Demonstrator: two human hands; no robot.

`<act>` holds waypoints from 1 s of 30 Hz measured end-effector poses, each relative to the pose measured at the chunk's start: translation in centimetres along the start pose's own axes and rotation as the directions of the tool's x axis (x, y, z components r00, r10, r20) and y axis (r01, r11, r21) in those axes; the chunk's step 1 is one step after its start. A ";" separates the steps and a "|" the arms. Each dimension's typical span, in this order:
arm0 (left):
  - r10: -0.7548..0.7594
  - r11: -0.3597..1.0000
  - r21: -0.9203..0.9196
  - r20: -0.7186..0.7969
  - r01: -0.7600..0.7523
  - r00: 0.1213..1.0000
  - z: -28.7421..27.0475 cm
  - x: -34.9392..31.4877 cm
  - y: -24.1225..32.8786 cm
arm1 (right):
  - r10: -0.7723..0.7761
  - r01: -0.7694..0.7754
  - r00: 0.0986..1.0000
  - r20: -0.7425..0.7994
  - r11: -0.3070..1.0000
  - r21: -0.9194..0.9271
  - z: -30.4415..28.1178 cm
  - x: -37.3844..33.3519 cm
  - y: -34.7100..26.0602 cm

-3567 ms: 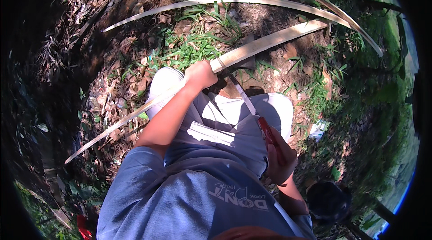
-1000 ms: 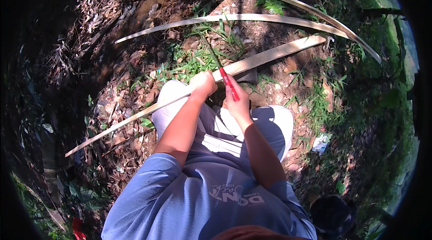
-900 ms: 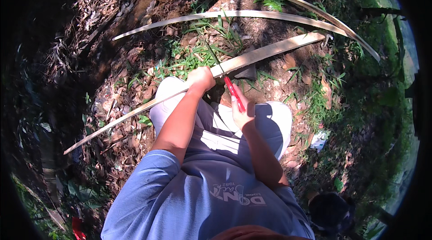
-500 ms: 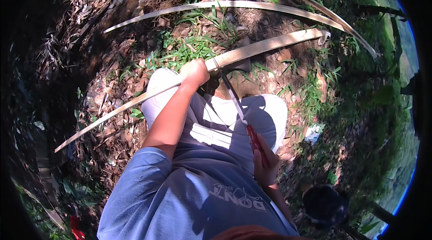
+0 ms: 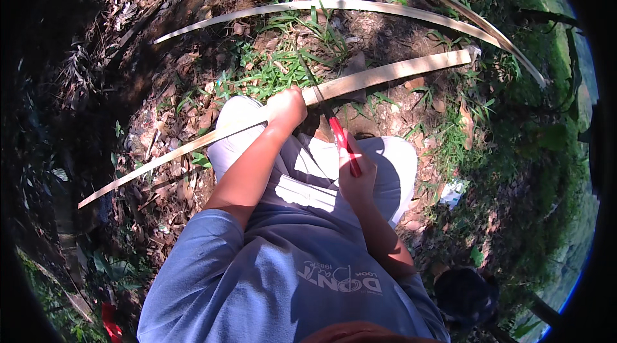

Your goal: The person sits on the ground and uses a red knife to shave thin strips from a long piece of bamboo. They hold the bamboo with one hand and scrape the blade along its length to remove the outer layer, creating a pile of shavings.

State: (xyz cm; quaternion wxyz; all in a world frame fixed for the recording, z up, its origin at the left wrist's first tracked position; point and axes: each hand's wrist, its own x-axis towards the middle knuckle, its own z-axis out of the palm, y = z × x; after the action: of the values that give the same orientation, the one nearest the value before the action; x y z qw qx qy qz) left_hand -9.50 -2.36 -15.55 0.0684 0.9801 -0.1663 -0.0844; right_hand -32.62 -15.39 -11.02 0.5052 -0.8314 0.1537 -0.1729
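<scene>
A long pale strip of wood or split bamboo lies slantwise across my knees, its wide end to the far right and its thin end to the near left. My left hand is closed around it near the middle. In my right hand, fingers wrapped round the grip, is a red-handled saw. Its narrow dark blade crosses the strip just right of my left hand, with the tip pointing away over the grass. Whether the teeth have cut in cannot be made out.
Two more long pale strips lie on the ground ahead, meeting at the right. Green grass and dry leaves surround my knees. A white scrap lies to the right, a dark round object near right, and something red near left.
My right hand and the saw have moved forward and slightly left, so more blade reaches beyond the strip. The left hand still grips the strip, which sits slightly further right in view.
</scene>
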 end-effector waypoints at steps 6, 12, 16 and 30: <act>0.023 1.000 -0.011 0.003 -0.023 1.000 -0.5 0.0 0.0 | -0.065 0.085 0.992 -0.111 0.979 0.183 6.1 8.9 0.3; -0.042 0.998 -0.031 0.112 0.046 0.993 -1.9 0.0 0.5 | -0.036 0.064 0.994 -0.106 0.960 0.274 11.4 14.5 0.8; -0.038 0.999 -0.023 0.227 0.045 0.973 -2.8 1.1 0.1 | -0.046 0.059 0.997 -0.062 0.968 0.243 10.1 13.2 1.4; -0.022 0.999 -0.028 0.215 0.029 0.976 -2.4 1.1 -0.2 | 0.154 -0.156 0.988 0.025 0.984 0.089 -5.9 -8.9 -3.5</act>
State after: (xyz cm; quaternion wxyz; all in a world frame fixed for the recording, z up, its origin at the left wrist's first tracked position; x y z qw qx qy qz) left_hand -7.99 -2.31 -13.42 0.0642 0.9661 -0.1587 -0.1931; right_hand -42.85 -14.62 -6.51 0.5559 -0.7946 0.2053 -0.1323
